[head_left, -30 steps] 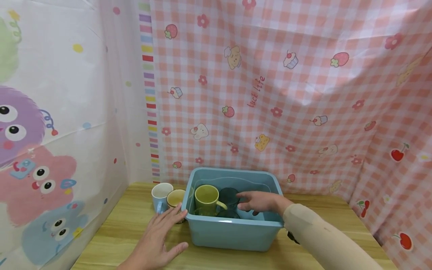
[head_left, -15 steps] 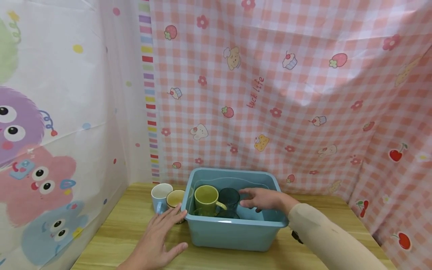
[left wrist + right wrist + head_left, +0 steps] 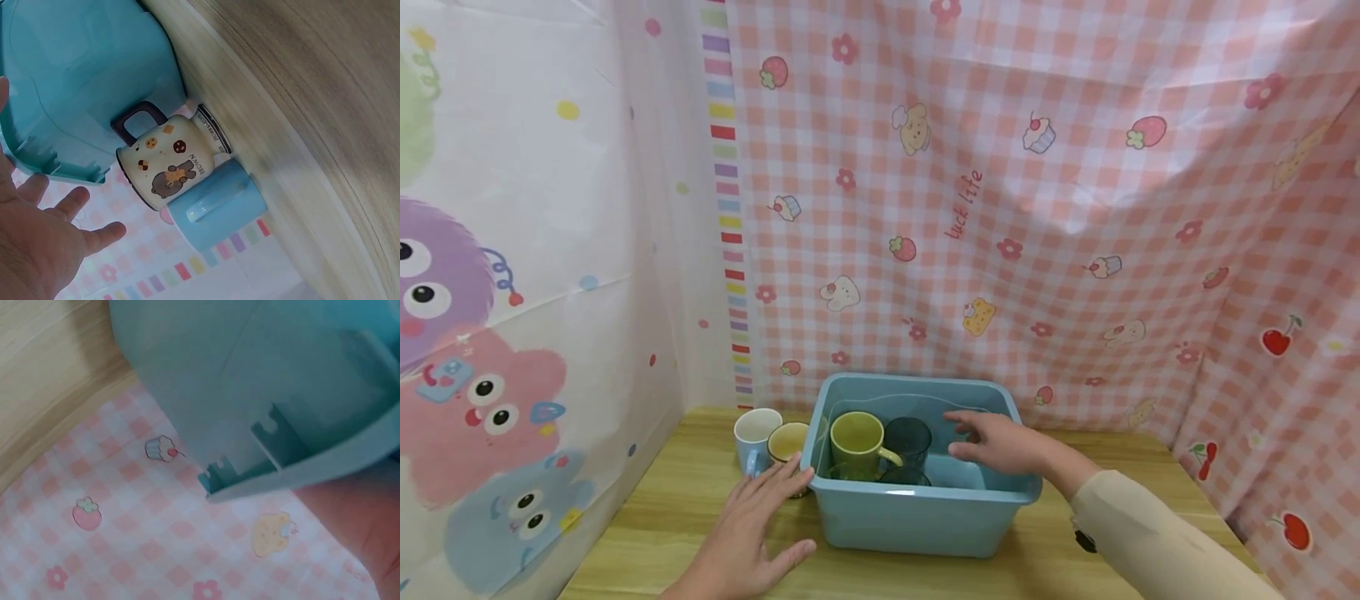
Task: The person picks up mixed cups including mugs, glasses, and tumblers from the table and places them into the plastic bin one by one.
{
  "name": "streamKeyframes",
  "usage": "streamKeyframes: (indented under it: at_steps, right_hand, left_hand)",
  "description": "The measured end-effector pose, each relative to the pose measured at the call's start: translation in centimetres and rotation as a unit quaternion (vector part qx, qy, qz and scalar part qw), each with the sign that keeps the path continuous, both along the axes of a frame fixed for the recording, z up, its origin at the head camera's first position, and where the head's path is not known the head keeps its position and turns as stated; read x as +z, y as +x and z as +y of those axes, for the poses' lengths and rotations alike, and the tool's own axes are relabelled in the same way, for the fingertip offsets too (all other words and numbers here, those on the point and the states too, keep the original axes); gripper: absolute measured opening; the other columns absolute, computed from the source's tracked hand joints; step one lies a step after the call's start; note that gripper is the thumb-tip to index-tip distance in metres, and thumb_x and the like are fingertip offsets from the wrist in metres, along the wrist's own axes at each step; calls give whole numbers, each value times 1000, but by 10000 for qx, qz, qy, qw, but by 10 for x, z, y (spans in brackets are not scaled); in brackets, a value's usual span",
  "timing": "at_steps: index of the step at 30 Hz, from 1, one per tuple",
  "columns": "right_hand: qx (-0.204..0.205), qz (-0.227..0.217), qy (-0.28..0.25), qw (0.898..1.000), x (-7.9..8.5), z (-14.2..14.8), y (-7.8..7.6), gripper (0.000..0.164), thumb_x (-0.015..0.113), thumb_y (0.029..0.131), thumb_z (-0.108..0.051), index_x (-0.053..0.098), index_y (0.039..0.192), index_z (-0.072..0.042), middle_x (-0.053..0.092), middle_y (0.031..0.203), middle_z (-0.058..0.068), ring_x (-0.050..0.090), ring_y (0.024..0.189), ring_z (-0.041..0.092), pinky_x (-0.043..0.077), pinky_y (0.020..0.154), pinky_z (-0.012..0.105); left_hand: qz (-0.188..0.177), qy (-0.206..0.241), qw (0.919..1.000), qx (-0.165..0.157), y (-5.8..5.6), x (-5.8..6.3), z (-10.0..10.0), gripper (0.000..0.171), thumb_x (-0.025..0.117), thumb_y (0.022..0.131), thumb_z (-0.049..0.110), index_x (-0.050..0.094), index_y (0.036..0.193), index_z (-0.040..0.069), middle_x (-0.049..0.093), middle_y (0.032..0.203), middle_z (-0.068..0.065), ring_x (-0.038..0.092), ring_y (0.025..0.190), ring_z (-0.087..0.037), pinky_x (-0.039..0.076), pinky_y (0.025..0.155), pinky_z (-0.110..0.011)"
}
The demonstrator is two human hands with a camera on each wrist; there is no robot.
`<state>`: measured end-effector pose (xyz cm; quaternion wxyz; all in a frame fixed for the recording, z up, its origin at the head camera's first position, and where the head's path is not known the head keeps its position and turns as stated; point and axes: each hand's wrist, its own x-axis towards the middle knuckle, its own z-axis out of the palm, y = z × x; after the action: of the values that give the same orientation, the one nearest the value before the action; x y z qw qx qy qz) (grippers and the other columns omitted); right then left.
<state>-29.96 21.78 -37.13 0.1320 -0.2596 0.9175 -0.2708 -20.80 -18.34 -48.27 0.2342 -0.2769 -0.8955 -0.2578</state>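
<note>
A light-blue plastic bin (image 3: 917, 521) stands on the table. Inside its left half are an olive-green mug (image 3: 856, 446) and a dark see-through glass cup (image 3: 910, 440), with another dark glass (image 3: 904, 476) partly hidden behind the front rim. My right hand (image 3: 1000, 443) hovers within the bin's right half, fingers spread and holding nothing, apart from the cups. My left hand (image 3: 748, 525) lies at the bin's front left corner, fingers extended, fingertips at the rim. Left of the bin stand a cream mug (image 3: 172, 165) with a bear print and dark handle, and a light-blue mug (image 3: 219, 209).
The wooden table (image 3: 647, 533) extends left and right of the bin. A pink checked cloth (image 3: 1075, 333) hangs close behind it, and a white printed cloth (image 3: 647, 250) hangs on the left. In the right wrist view the bin's outer wall (image 3: 250, 375) fills the upper part.
My right hand has drawn back to the right from beside the dark glass cup, with nothing in it. My left hand and the mugs stay where they were.
</note>
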Motion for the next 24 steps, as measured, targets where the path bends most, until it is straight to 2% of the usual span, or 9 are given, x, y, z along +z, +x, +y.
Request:
streamKeyframes:
  at_steps: [3, 8, 12, 15, 19, 24]
  right_hand:
    - [-68, 644, 87, 9979, 1, 7, 10, 60, 62, 109, -37, 49, 160, -8, 61, 153, 20, 61, 138, 43, 54, 108, 59]
    - [-301, 1628, 133, 9861, 1, 21, 26, 53, 64, 108, -34, 56, 155, -10, 65, 151, 14, 65, 135, 37, 56, 106, 56]
    - [-549, 2267, 89, 9724, 0, 31, 42, 48, 68, 106, -30, 61, 150, -11, 67, 147, 13, 63, 136, 38, 54, 109, 59]
    - [-748, 2756, 151, 9582, -4, 40, 56, 47, 72, 104, -32, 66, 145, -11, 68, 145, 14, 62, 136, 40, 54, 108, 61]
    - [-1045, 3094, 366, 9445, -13, 52, 73, 47, 76, 100, -34, 70, 140, -10, 67, 145, 16, 62, 135, 41, 56, 104, 61]
    - [-1380, 3170, 415, 9374, -25, 60, 85, 45, 79, 98, -35, 73, 135, -9, 68, 143, 16, 66, 130, 42, 59, 96, 61]
  left_hand:
    - [-11, 11, 10000, 1, 0, -1, 0, 84, 87, 87, 44, 51, 160, 25, 46, 169, -6, 50, 150, -42, 35, 111, -81]
    - [-49, -4, 10000, 7, 0, -1, 1, 84, 87, 87, 43, 50, 160, 25, 45, 170, -4, 49, 150, -42, 36, 111, -81]
    - [-67, -18, 10000, 7, 0, -1, 1, 83, 85, 89, 48, 50, 160, 24, 45, 170, -4, 49, 150, -42, 36, 111, -81]
    - [21, -10, 10000, -17, 0, -2, 1, 82, 84, 89, 49, 51, 160, 23, 47, 169, -7, 50, 149, -42, 36, 111, -81]
    - [73, 3, 10000, -42, 1, -3, 2, 83, 86, 88, 45, 51, 160, 23, 47, 169, -8, 50, 149, -43, 36, 111, -81]
    - [-51, 38, 10000, -2, 1, -1, 2, 83, 86, 88, 45, 51, 160, 25, 46, 170, -4, 50, 149, -45, 37, 109, -82]
